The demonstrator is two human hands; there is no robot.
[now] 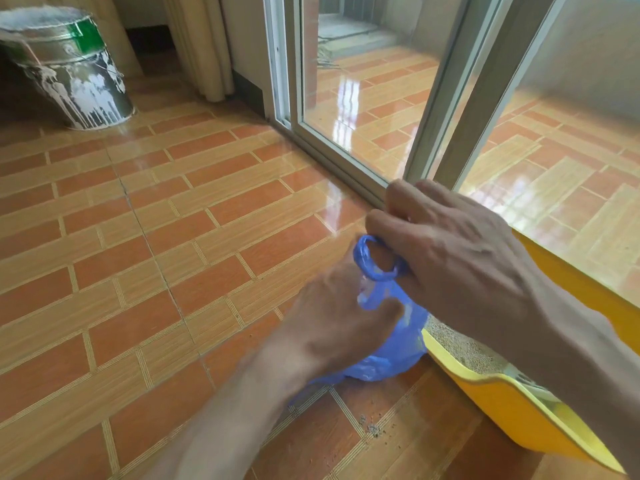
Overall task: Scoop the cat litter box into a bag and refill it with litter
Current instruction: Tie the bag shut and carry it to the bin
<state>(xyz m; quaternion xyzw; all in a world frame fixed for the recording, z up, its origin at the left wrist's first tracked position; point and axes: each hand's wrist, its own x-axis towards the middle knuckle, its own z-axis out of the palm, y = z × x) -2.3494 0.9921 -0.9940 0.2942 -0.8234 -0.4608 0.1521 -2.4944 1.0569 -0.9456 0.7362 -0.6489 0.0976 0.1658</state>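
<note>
bag: a blue plastic bag (391, 355) sits on the floor, near and right of centre, touching the left wall of the litter box; its top is drawn up into a twisted loop
left hand: the left hand (332, 327) is on the bag's neck below the loop, its grip curled round the gathered plastic; motion blur hides the fingers' detail
right hand: the right hand (460, 258) is above the bag, its grip pinched together on the blue loop
litter box: a yellow litter box (512, 403) lies at the near right, beside the sliding glass door (363, 88), with pale grainy litter (460, 351) inside
floor: orange and tan tiled floor (166, 244); spilled crumbs (372, 427) just near of the bag
far left: a paint-splashed metal bucket (69, 67) stands well apart from the bag
</note>
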